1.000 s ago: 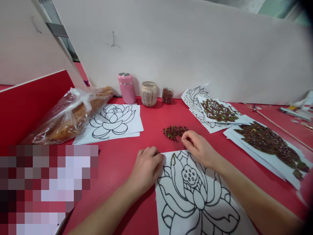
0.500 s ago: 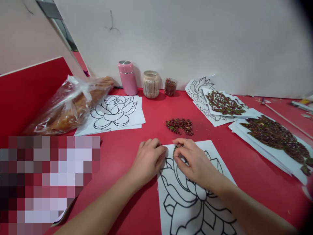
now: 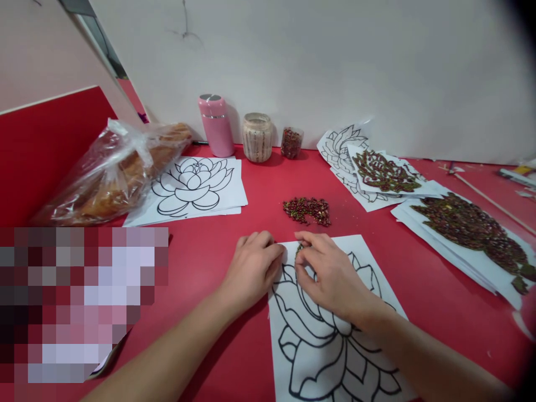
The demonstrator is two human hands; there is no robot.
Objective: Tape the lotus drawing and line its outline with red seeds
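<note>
A white sheet with a bold black lotus outline lies in front of me on the red table. At its upper left edge rests my left hand, fingers curled down and thumb drawn in; whatever lies under them is hidden. My right hand is over the top of the drawing, thumb and fingertips drawn together in a pinch. Anything between those fingertips is too small to make out. Small green beans show beside them on the paper. Just beyond the sheet is a loose pile of red and green beans.
Behind stand a pink flask, a glass jar and a small cup of beans. Left are a plastic bag and more lotus sheets. Bean-covered pictures lie at right. A pixelated patch covers the lower left.
The view has tipped slightly, so things sit a little higher in the picture. Both hands keep nearly the same place on the sheet, with the right fingertips shifted very slightly.
</note>
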